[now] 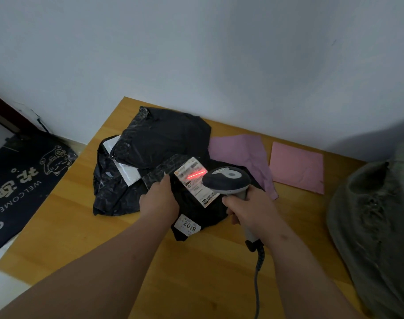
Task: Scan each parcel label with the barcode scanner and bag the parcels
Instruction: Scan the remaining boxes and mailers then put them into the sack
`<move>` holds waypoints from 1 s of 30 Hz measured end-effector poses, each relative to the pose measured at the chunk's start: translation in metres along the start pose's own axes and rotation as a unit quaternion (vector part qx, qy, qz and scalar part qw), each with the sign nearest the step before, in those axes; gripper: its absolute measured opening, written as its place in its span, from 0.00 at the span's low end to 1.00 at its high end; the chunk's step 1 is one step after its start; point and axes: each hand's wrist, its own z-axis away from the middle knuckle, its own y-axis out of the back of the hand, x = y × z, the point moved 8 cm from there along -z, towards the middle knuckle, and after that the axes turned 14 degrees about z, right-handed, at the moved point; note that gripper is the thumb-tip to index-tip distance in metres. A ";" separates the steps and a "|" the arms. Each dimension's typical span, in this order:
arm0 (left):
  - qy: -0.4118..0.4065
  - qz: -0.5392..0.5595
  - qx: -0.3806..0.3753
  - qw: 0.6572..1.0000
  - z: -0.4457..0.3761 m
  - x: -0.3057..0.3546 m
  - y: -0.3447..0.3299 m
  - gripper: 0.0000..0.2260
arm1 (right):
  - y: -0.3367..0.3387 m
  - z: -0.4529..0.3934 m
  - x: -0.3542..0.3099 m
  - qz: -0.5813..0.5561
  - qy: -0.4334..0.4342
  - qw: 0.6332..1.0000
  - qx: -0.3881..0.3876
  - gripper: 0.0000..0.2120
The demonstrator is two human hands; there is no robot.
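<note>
right grip clamps scanner (red line on label); left grip flat, pressing parcel

Bare table lies open nearest you. A heap of black parcels blocks the middle; a grey sack crowds your right.

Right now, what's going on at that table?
A person is scanning a parcel. The right hand grips the barcode scanner, whose red line falls across the white label on a black parcel. The left hand holds that parcel down beside the label. More black parcels are piled behind it on the wooden table, with two pink sheets to the right. Nothing looks bagged yet.
</note>
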 end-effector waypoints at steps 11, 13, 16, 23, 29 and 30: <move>0.081 -0.046 -0.068 0.993 0.010 -0.033 -0.008 0.31 | 0.001 0.020 0.001 -0.011 0.008 1.000 0.002 0.07; 0.067 -0.085 -0.078 0.991 0.013 -0.034 -0.005 0.08 | 0.001 0.027 0.001 -0.007 0.004 1.000 0.008 0.10; 0.033 -0.107 -0.082 0.990 0.017 -0.032 0.000 0.09 | 0.000 0.038 0.000 -0.029 -0.007 0.999 0.024 0.10; -0.086 -0.089 0.018 0.992 0.024 -0.011 0.038 0.08 | -0.012 0.065 -0.008 -0.046 -0.015 0.995 0.085 0.04; -0.175 0.041 0.067 0.981 0.044 0.019 0.072 0.08 | -0.009 0.100 -0.022 -0.071 -0.015 0.988 0.137 0.05; -0.190 0.060 0.075 0.977 0.049 0.025 0.078 0.07 | -0.005 0.106 -0.023 -0.082 -0.014 0.986 0.148 0.04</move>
